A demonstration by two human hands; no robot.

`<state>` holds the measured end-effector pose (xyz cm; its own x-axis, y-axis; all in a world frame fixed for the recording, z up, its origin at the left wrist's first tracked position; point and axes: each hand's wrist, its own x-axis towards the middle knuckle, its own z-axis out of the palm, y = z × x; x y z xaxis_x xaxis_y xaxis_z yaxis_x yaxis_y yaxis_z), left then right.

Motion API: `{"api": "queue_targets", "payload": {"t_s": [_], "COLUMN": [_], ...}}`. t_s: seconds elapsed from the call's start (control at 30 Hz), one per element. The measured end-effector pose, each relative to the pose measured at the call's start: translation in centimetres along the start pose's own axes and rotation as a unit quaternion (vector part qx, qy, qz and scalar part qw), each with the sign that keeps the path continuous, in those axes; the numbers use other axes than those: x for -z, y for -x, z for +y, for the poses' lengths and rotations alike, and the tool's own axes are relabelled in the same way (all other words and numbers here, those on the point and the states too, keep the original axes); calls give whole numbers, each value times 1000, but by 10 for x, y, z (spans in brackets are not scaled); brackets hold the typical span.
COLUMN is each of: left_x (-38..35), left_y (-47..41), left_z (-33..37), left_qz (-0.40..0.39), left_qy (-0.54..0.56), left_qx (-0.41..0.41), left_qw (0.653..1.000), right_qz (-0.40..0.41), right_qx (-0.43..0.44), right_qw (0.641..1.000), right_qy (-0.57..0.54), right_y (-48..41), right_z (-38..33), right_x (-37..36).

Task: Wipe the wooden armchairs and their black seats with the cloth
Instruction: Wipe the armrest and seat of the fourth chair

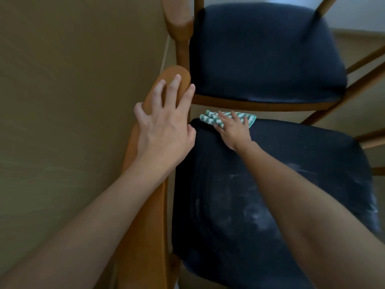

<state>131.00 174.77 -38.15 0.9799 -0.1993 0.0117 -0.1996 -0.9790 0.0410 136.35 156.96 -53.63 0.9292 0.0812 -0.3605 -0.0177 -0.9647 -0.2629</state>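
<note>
Pressing cloth (pixel 208 120) onto near black seat (pixel 270 195) edge, right hand (pixel 234 131) fingers straight; bracing left hand (pixel 164 128), fingers spread, on armrest (pixel 176 71). Could shove cloth off the edge if pushed further.

Left hand (pixel 164 122) on armrest (pixel 145 226), right hand (pixel 234 130) flat on cloth (pixel 208 119) atop black seat (pixel 270 205)

The right hand (pixel 234 130) lies flat over the cloth (pixel 208 119), hiding its middle. The left hand (pixel 164 126) and its forearm cover much of the near armrest (pixel 177 74). The near seat (pixel 229 205) and both forearms run off the bottom edge, the top edge cuts the far armrest (pixel 177 15) and back posts (pixel 325 6), and everything is slightly blurred.
</note>
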Motion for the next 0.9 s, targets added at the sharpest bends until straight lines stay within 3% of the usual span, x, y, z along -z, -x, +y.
{"api": "queue_targets", "payload": {"t_s": [0.27,0.53,0.73,0.9], "left_x": [13,14,12,13], "left_y": [14,127,176,186], "left_z": [0,9,26,28], "left_qz": [-62,-70,-82,-84], "left_qy": [14,23,10,10], "left_qx": [-10,45,67,70], "left_qw": [998,996,994,994], "right_qz": [-32,-134,-229,-290], "right_qx": [97,205,322,347], "right_qw": [995,967,900,865], "right_qy": [2,65,184,217], "right_y": [107,231,291,318], "right_z": [-29,-31,-11,20], "right_x": [-36,-73,-77,-73]}}
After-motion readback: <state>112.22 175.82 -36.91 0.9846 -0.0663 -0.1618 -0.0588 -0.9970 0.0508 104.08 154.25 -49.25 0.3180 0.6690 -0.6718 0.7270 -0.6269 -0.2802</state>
